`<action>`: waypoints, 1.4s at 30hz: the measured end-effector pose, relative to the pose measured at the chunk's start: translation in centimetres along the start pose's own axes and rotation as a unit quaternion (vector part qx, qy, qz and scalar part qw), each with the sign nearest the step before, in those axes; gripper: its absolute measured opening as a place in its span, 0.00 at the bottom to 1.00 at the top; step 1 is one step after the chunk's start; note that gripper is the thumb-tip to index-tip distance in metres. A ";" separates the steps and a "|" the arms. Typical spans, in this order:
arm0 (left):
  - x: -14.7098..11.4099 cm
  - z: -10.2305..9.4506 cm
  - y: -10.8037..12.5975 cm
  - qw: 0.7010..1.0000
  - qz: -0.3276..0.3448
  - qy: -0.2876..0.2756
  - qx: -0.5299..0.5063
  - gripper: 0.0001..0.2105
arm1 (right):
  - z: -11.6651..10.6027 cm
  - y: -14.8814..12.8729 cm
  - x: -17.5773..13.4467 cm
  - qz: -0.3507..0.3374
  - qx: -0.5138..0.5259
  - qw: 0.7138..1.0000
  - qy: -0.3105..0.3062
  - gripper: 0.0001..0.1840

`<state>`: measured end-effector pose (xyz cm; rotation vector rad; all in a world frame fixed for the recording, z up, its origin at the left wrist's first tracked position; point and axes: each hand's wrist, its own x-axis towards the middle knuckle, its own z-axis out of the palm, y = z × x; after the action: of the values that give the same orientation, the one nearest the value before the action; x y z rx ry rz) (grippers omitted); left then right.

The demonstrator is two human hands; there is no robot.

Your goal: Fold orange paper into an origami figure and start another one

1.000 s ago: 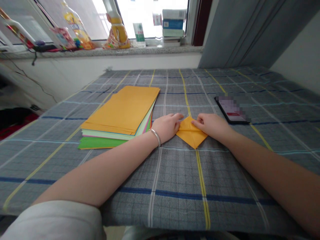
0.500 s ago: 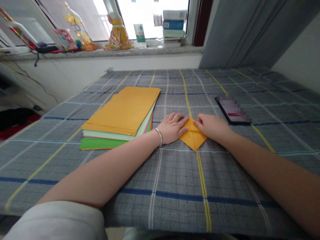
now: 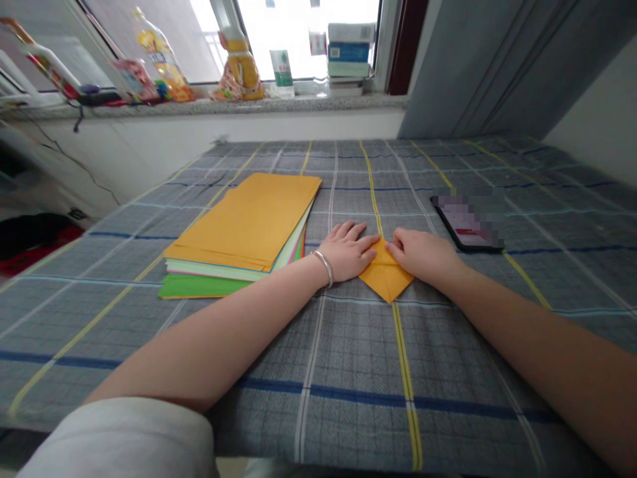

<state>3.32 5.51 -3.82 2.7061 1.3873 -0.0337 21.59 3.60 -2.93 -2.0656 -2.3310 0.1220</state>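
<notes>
A folded piece of orange paper (image 3: 389, 282) lies on the checked cloth, one corner pointing towards me. My left hand (image 3: 347, 252), with a silver bangle at its wrist, rests flat with spread fingers, its thumb and index fingertips on the paper's left side. Curled fingers and a pressing thumb bring my right hand (image 3: 423, 253) against the upper right edge of the paper. Horizontal and vertical creases show on the paper, though its upper part is partly hidden between the hands.
Left of my hands lies a stack of coloured paper (image 3: 249, 219), orange on top. A black phone (image 3: 470, 229) lies to the right on the checked cloth (image 3: 358, 345). Bottles, boxes and other items line the windowsill (image 3: 189, 106) at the back.
My left hand has shifted slightly forward and right, its fingers a little more spread. My right hand stays nearly in place at the paper's edge. The view has tilted slightly.
</notes>
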 end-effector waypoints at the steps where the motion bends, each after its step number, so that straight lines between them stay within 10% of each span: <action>1: 0.0 0.2 0.1 1.000 0.000 0.016 0.001 0.25 | 0.0 0.0 0.0 -0.001 0.001 1.000 0.002 0.14; 17: 0.2 0.7 0.4 1.000 -0.005 0.028 -0.009 0.29 | 0.8 0.7 0.3 -0.025 0.044 0.997 0.050 0.09; 24: 0.1 0.7 0.4 0.999 -0.002 0.037 -0.001 0.28 | 1.5 2.2 0.0 -0.256 0.073 0.948 0.176 0.08; 33: 0.1 0.7 0.5 1.000 -0.001 0.027 0.013 0.25 | 0.5 3.8 -1.2 -0.383 0.017 0.912 0.145 0.13; 42: 0.0 0.5 0.4 1.000 0.000 0.018 0.005 0.26 | -0.3 2.5 -1.2 -0.371 0.019 0.923 0.104 0.15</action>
<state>3.63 5.26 -4.29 2.7295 1.3997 0.0088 24.26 2.76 -2.76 -0.9898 -2.7349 -0.0687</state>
